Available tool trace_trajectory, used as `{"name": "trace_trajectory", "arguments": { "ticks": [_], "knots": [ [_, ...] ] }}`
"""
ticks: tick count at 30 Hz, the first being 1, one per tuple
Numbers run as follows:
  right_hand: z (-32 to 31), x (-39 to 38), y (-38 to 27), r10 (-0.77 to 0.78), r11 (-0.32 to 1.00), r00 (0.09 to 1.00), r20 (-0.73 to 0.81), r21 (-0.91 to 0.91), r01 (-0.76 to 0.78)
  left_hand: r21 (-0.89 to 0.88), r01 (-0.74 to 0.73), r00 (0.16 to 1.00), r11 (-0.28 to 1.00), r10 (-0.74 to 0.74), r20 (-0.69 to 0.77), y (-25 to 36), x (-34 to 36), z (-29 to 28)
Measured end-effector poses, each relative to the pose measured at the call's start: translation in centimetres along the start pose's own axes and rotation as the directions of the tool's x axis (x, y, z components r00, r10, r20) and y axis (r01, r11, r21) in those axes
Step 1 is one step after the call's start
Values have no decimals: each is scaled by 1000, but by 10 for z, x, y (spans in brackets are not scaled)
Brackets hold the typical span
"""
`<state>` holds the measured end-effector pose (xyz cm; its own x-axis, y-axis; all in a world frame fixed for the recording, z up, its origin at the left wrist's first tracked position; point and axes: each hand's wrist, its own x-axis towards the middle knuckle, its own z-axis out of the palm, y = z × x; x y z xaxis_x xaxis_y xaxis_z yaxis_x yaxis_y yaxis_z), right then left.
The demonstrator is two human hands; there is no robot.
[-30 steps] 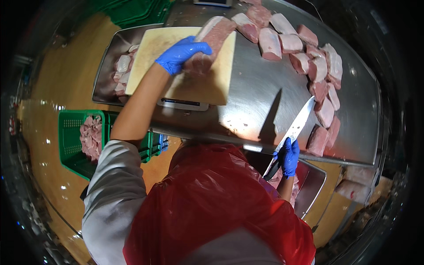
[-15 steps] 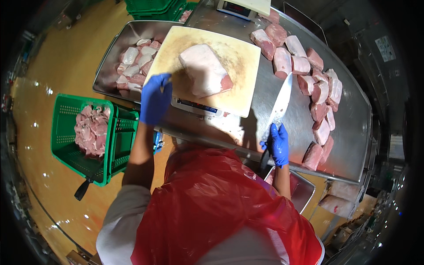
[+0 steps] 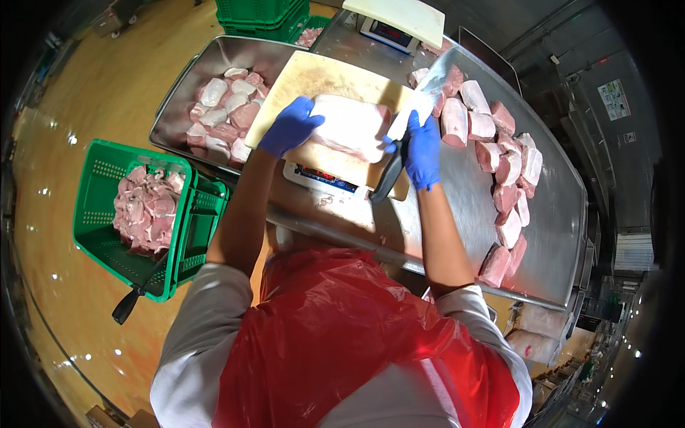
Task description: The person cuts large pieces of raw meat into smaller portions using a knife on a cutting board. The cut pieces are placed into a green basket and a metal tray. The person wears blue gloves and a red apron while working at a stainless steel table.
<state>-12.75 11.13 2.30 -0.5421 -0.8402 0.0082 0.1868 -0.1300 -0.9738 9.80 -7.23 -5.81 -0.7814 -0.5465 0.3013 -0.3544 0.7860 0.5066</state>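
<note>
A large block of pale, fat-covered raw meat (image 3: 349,127) lies on a cream cutting board (image 3: 300,75), which rests on a weighing scale (image 3: 325,178). Gloved in blue, my left hand (image 3: 291,128) grips the block's left end. My right hand (image 3: 422,153), also in a blue glove, is closed around a knife (image 3: 429,91) at the board's right edge. Its wide blade points away and to the right, while the black handle's end sticks out toward me. The blade is held up, apart from the block.
Several cut meat blocks (image 3: 509,170) lie along the right side of the steel table (image 3: 464,210). A steel tub (image 3: 168,118) of meat pieces stands left of the board. Lower left, a green crate (image 3: 89,214) holds trimmings. A second scale (image 3: 389,34) stands at the back.
My left hand has come onto the block, which now lies turned more crosswise. My right hand has brought the knife up and left, from over the bare table to the board's edge.
</note>
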Motion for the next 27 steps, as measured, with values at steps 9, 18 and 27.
{"name": "trace_trajectory", "arguments": {
  "ticks": [9, 18, 27],
  "knots": [
    [3, -80, 16, -58, 507, 959, 276, -820, 267, -535, 156, 846, 830, -392, -360, 89, -100, 14],
    [53, -48, 39, 2, 90, 794, 607, -791, 605, -546, 199, 719, 814, -500, -482, 98, -111, 46],
    [-112, -105, -44, 499, -242, 774, 390, -794, 557, -616, 240, 569, 750, -623, -537, 76, -124, 26]
  ]
}}
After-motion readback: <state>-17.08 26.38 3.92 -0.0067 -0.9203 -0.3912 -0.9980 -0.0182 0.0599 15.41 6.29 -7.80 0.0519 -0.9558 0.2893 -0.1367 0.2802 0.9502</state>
